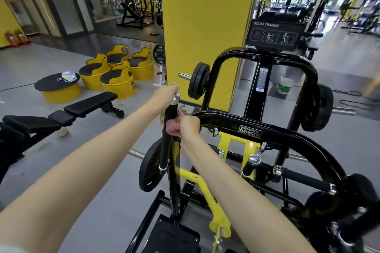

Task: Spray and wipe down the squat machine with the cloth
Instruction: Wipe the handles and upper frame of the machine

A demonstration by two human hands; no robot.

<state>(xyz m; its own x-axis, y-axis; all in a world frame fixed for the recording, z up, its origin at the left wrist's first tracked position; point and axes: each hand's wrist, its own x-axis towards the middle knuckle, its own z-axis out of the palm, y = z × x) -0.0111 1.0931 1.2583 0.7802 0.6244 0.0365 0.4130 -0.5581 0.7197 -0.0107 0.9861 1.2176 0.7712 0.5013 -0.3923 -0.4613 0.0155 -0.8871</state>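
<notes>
Room: we stand in a gym with a grey floor (115,187), a yellow pillar (205,26) ahead and mirrors on either side of it.
Around: a black bench (90,104) lies to the left, well apart. Yellow barrel seats (117,72) and a low round table (57,90) sit behind it, and a green bucket (284,86) shows past the frame.
In the way: a curved black frame tube (222,118) passes just right of our right grip. Weight plates (198,81) hang beyond the handle, and another plate (149,168) sits near its lower end.
Squat machine (257,80): black and yellow, it fills the right half of our view.
Handle (166,150): a black bar on the machine's left side. Its long axis is nearly upright, with the chrome cap on top leaning slightly right.
Cloth (172,128): pink, wrapped round the handle's upper part.
Right grip (190,126): clamped on the cloth, squeezing it round the handle.
Left grip (165,93): at the handle's top, beside the cap. We cannot tell whether its fingers close.
Open room: open floor lies between the handle and the bench on the left, while the right is crowded with frame.
</notes>
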